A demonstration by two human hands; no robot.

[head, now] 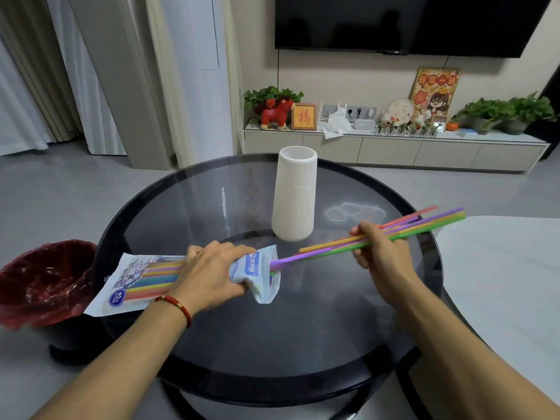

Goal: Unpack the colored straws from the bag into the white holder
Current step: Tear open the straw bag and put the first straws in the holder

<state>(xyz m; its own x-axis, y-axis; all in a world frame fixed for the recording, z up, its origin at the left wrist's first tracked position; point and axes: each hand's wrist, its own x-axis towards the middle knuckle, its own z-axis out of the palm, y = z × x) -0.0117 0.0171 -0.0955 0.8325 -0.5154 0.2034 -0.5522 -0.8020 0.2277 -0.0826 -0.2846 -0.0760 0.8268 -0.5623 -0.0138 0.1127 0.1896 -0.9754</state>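
the left hand (212, 272) grips the bag (145, 283) near its open mouth; the right hand (380, 250) clutches a bunch of colored straws (424, 225), their near ends just at the mouth; the white holder (295, 194) stands upright beyond both hands on the round glass table (272, 344)

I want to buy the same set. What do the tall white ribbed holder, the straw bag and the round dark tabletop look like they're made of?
The tall white ribbed holder looks like matte ceramic or plastic: no shine, fine vertical grooves. The printed straw bag seems a thin glossy plastic film; it crumples under the left hand. The round dark tabletop appears to be smoked glass, mirroring the ceiling light.
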